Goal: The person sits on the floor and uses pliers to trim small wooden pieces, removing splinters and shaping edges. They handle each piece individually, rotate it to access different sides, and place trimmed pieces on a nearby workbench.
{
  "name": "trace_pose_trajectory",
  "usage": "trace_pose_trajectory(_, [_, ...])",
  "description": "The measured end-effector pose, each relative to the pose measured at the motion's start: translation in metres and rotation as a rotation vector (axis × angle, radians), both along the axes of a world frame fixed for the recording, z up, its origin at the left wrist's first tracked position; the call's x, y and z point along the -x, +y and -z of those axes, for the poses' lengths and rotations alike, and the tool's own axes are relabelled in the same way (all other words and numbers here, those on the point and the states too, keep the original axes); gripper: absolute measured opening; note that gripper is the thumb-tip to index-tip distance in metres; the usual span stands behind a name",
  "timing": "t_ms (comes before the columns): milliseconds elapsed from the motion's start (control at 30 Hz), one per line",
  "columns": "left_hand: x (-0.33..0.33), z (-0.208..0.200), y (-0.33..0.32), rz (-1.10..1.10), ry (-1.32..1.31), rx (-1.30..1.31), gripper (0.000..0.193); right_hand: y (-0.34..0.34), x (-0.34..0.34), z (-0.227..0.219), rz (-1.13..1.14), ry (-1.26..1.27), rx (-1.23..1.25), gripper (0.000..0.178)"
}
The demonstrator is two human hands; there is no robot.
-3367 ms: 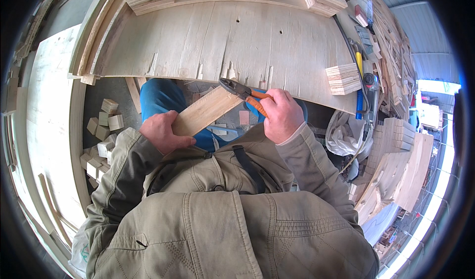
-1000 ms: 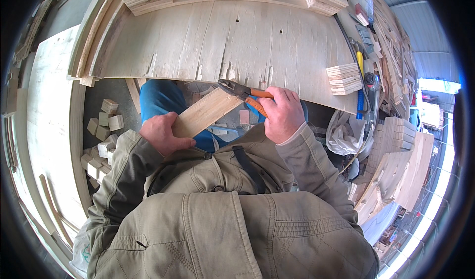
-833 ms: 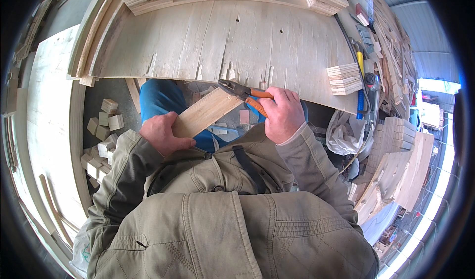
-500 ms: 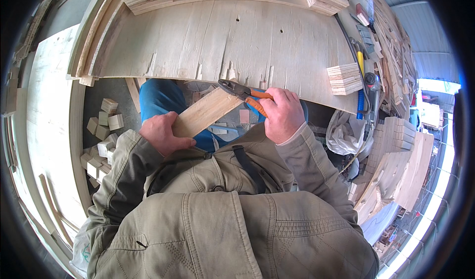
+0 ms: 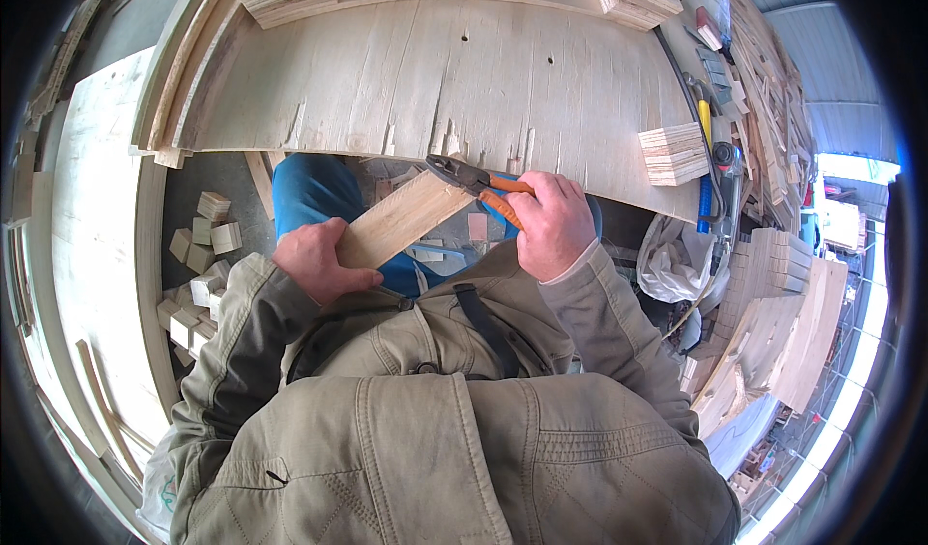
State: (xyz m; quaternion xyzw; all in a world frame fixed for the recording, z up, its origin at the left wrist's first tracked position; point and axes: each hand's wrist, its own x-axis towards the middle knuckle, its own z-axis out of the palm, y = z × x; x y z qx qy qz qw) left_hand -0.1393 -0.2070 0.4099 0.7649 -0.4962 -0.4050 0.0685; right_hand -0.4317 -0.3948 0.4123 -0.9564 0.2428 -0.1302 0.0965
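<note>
A short flat wooden board (image 5: 406,218) slants across my lap, its far end up by the workbench's front edge. My left hand (image 5: 322,262) grips its near end, with the thumb along one side. In my right hand (image 5: 556,224) is a pair of pliers (image 5: 468,177) with orange handles and dark metal jaws. The jaws lie at the far end of the board, and whether they pinch anything there is too small to tell. Part of the handles is hidden in my fingers.
Before me stretches the plywood workbench (image 5: 377,81), with stacked plywood blocks (image 5: 674,155) at its right. A hacksaw (image 5: 704,158) lies beyond them. Wooden cubes (image 5: 208,284) are heaped on the floor at left, and a white plastic bag (image 5: 677,265) hangs at right.
</note>
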Motion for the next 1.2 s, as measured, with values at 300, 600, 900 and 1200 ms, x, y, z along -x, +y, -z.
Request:
trace_pose_trajectory(300, [-0.0006, 0.0026, 0.0011, 0.001, 0.001, 0.026, 0.066, 0.0001, -0.0005, -0.0009, 0.000, 0.001, -0.004, 0.018])
trace_pose_trajectory(600, [-0.0010, 0.0050, 0.0016, 0.003, -0.001, 0.046, 0.067, 0.0002, -0.0001, 0.0002, 0.004, -0.005, 0.011, 0.011])
trace_pose_trajectory(900, [-0.0019, 0.0028, 0.0013, 0.010, -0.004, 0.041, 0.067, 0.0018, -0.0029, 0.0014, 0.151, -0.011, -0.088, 0.043])
trace_pose_trajectory(1200, [-0.0015, 0.0068, 0.0014, 0.007, -0.013, 0.061, 0.064, -0.0012, -0.0083, -0.0060, 0.220, 0.299, -0.076, 0.036])
